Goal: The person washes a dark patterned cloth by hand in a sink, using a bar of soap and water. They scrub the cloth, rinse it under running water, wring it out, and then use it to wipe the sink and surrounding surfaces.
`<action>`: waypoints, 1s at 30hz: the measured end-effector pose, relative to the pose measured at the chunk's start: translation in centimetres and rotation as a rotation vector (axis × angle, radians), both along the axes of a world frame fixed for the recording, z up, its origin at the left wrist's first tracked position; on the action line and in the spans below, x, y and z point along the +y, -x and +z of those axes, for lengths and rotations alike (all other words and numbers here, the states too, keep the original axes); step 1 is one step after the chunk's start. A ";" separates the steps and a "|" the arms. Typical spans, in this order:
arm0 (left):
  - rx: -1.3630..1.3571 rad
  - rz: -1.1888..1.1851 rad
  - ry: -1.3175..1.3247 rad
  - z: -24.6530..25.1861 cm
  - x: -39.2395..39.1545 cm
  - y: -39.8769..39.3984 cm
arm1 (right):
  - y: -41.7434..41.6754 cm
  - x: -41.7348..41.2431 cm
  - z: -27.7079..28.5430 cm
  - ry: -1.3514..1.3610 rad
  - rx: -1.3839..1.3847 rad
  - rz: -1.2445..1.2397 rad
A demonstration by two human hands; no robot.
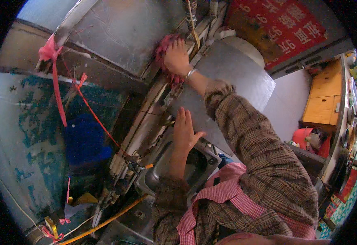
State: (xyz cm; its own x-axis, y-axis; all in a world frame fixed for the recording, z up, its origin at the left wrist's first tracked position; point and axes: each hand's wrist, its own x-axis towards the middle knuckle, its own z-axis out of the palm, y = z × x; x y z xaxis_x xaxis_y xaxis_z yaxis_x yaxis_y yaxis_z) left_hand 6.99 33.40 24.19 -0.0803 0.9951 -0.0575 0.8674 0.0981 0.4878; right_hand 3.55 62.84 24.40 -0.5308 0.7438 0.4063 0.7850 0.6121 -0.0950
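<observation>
My right hand (177,57), with a silver bracelet at the wrist, presses a crumpled dark pink cloth (163,46) against the ledge (154,92) below a greyish panel (114,36). Part of the cloth hangs out below the palm. My left hand (184,130) holds nothing; its fingers point forward and the thumb stands apart. It is over the near edge of a flat metal surface (227,79), beside the stainless steel sink (193,159). Whether the left palm touches the surface cannot be seen.
A tap (137,167) stands at the sink's left corner. Red string (95,113) stretches down toward it. A yellow pole (105,225) slants across the lower left. At right are a wooden cabinet (323,95) and a red container (302,137). A red sign (282,27) bears writing.
</observation>
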 end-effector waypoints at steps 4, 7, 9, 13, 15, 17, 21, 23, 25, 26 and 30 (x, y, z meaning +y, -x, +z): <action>0.039 -0.096 0.130 2.0 1.7 0.2 | -1.7 6.5 0.3 0.027 -0.007 -0.041; 0.061 -0.151 0.210 1.9 2.6 1.5 | -2.0 8.4 -0.3 0.102 0.072 -0.056; 0.059 -0.143 0.216 1.5 2.5 2.8 | -0.4 7.5 -0.1 0.137 0.122 -0.050; 0.012 -0.132 0.136 -0.2 2.0 2.0 | -0.8 2.3 -5.9 -0.071 0.282 0.032; 0.014 -0.067 0.181 -1.2 0.9 2.5 | 1.6 -7.4 -5.0 0.021 0.165 0.184; -0.029 -0.028 0.275 -2.0 1.5 2.4 | 0.7 -12.7 -4.0 0.010 0.193 0.449; -0.043 -0.007 0.387 1.6 2.9 1.7 | -1.7 -10.8 -4.8 0.005 0.098 0.441; 0.077 -0.040 0.143 1.3 1.9 1.9 | -2.1 -6.8 -4.4 0.123 0.028 0.305; 0.047 -0.073 0.090 0.2 0.9 1.9 | -3.3 -3.3 -4.4 0.060 0.161 0.219; 0.035 -0.085 0.063 -0.4 0.7 2.0 | -4.0 -2.2 -4.1 -0.020 0.223 0.206; 0.012 -0.137 0.092 0.1 2.2 1.1 | -5.6 -0.1 -5.5 0.322 0.419 -0.038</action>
